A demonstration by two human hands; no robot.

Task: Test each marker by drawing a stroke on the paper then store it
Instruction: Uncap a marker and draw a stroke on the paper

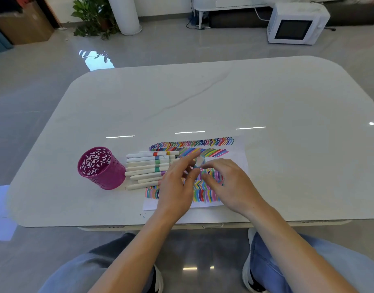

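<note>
From where I stand, the person sits at the near edge of a glossy white table (266, 98) with both hands over a sheet of white paper (238, 159) crowded with rows of coloured strokes. The left hand (177, 187) and right hand (228, 182) come together above the middle of the sheet. Their fingertips meet around a small pale thing (200, 162), too blurred for me to name. It might be a marker seen end-on or a cap. I cannot tell which hand actually grips it, or whether either does.

What matters for the coming move is the row of white-barrelled markers (148, 163) with coloured bands. They lie side by side just to the left of the hands, and their right ends overlap the paper's left edge. Their long axes run left to right, with the banded ends pointing toward the hands and the plain ends toward a magenta perforated metal pen cup (101, 168). The cup stands upright just beyond them, touching or nearly touching the plain ends.

The left hand is plainly the nearer one. Its wrist lies beside the lower markers, so I judge a short reach leftward would take the next marker. The cup, which I take to be the store, lies along that same line.
</note>
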